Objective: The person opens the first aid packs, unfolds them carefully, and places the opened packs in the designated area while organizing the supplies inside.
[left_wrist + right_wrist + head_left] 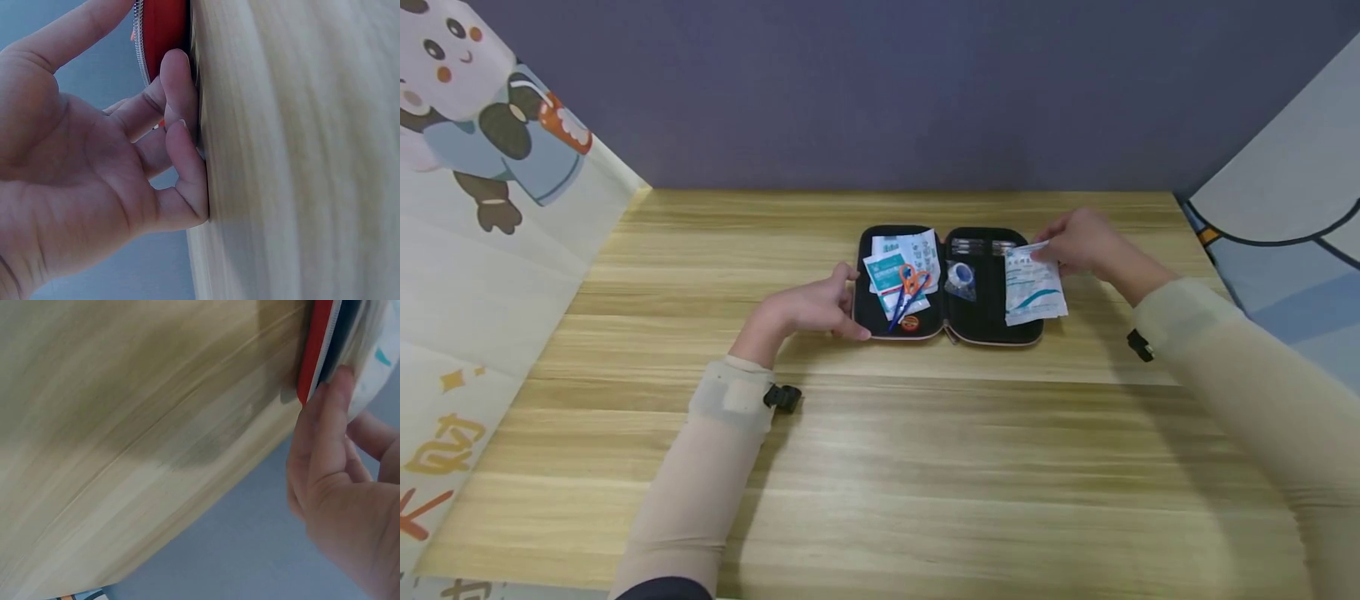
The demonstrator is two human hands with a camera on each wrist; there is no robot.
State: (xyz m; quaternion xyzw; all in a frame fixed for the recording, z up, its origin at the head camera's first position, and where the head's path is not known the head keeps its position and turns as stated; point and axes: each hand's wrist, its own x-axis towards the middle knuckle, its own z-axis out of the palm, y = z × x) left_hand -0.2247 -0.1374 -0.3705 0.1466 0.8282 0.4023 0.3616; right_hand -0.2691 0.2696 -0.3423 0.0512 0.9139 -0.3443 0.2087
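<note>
An unfolded zip case (977, 323), black inside and red outside, lies on the table with first-aid supplies in it. My left hand (822, 304) holds the case's left side, thumb at the near corner and fingers along the outer edge. My right hand (1078, 242) pinches the top corner of a white packet (1033, 287) with teal print, which overlaps the right half of the case. Orange-and-blue scissors (912, 287) lie on white and teal packets (883, 271) in the left half. In the right wrist view, fingertips press the packet (375, 375) beside the red case edge (317, 350).
Inside the right half sit a small bagged roll (960, 277) and clear tubes (967, 247) under a strap. The wooden table (925, 467) meets a dark blue panel (880, 100) behind the case. Printed walls (512, 275) flank both sides.
</note>
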